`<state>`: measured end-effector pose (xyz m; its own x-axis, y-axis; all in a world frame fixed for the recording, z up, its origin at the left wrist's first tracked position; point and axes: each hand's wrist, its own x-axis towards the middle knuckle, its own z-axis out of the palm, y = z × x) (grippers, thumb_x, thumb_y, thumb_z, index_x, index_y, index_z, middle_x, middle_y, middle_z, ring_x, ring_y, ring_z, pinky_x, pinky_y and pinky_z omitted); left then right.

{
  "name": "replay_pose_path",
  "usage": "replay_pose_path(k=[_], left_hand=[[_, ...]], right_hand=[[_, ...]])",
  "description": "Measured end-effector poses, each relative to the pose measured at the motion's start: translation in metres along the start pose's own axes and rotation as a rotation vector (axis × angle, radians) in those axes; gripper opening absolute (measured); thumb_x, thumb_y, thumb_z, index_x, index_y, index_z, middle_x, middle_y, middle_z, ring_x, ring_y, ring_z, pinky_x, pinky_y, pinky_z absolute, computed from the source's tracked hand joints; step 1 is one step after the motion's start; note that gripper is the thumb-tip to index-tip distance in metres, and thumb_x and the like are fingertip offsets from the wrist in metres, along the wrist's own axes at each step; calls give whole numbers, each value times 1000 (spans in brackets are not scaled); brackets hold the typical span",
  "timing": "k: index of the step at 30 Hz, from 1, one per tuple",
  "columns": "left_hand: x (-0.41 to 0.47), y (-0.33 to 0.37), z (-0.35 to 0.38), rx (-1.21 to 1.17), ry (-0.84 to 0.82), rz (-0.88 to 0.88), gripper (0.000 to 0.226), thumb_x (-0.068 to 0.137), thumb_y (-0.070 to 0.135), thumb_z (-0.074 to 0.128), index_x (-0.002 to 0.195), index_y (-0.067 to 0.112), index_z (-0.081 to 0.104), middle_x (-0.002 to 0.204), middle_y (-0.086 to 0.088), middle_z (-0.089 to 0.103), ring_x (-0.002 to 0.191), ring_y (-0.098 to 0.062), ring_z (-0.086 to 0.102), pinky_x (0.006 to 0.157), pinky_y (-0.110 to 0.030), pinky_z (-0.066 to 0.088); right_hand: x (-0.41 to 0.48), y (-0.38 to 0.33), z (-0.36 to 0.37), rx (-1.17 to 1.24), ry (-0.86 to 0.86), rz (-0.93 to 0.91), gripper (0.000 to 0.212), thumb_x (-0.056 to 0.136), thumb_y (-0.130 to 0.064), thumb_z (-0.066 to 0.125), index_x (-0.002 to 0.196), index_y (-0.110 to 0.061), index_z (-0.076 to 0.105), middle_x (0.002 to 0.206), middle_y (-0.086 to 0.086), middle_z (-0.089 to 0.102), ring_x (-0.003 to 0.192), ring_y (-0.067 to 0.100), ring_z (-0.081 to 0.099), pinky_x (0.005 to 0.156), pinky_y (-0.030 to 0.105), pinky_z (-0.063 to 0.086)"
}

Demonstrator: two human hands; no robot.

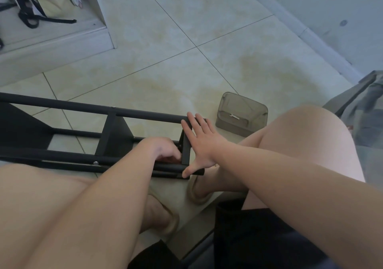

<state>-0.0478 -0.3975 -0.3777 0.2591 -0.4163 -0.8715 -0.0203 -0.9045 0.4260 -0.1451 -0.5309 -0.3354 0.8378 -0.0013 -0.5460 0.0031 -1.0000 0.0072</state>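
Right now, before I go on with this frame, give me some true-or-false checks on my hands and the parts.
1. The right hand lies flat, fingers spread, against the end of the black frame. True.
2. The left hand rests on a knee, off the frame. False: its fingers curl inside the frame's end; what they hold is hidden.
3. A small wrench lies in the plastic box on the floor. True.
4. The frame stands upright. False: it lies on its side on the tiles.
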Motion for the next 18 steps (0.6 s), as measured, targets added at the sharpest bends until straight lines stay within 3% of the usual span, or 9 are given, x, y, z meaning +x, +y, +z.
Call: replay_pose_path(k=[5,8,10,15,18], left_hand=[[-1,-3,-2,-83,-167,-18,41,88,13,65,48,16,71,59,2,67,55,-13,60,67,-26,43],[-1,-5,-3,-121,-220,-19,28,91,14,63,68,15,79,81,-4,77,78,-17,68,90,-33,48],[0,-5,-3,-136,-229,-28,24,91,14,63,74,15,81,89,-6,78,86,-20,68,96,-35,47],[2,-4,-1,-138,-242,-38,29,93,16,61,71,17,80,80,0,77,76,-13,69,87,-32,46],[2,-3,-1,-108,-157,-47,33,90,19,64,58,16,75,61,6,70,66,-13,61,70,-29,43]], right_hand=[[1,0,1,-3,-3,-4,157,55,-97,58,157,-10,-24,161,18,-35,149,39,-29,124,54,-10],[1,0,1,-6,1,-4,157,55,-98,58,157,-10,-23,161,18,-34,149,39,-29,124,54,-10],[1,0,2,-2,1,-5,157,55,-98,58,157,-10,-24,161,18,-35,149,39,-30,124,54,-9],[2,1,4,8,3,-9,158,54,-98,58,157,-10,-24,161,18,-35,149,38,-30,124,54,-10],[3,1,5,7,6,-7,159,53,-99,58,157,-10,-24,161,18,-35,149,39,-30,124,54,-10]])
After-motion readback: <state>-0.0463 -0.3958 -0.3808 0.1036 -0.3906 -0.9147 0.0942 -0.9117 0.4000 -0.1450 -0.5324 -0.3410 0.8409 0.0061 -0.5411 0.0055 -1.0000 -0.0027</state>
